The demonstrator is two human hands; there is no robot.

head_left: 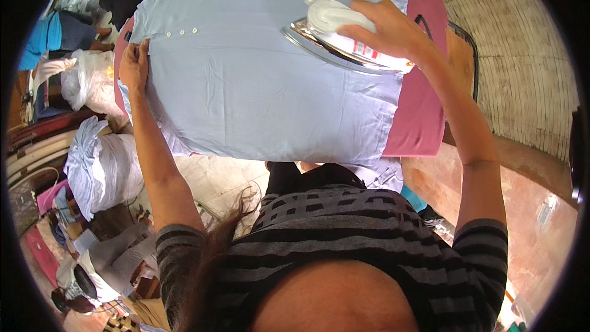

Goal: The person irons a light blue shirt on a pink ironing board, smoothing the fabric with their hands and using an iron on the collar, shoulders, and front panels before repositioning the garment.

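A light blue shirt [246, 86] with a few small buttons near its left end lies spread over a maroon-covered ironing board [421, 104]. My right hand [390, 27] is wrapped round the handle of a white clothes iron [335, 17] with a shiny metal soleplate, over the right part of the shirt. The iron's tip points left; whether its sole presses flat on the cloth I cannot tell. At the board's left end, my left hand [134, 66] has its fingers closed on the shirt's edge. Fine creases run across the cloth, and part of the shirt hangs below the board's near edge.
Left of the board stand clear plastic bags [86, 80] and a white bundle [114, 166] with blue cloth on it. Two other people are partly visible, one at upper left, one at lower left. A wood-grained surface [522, 55] lies to the right.
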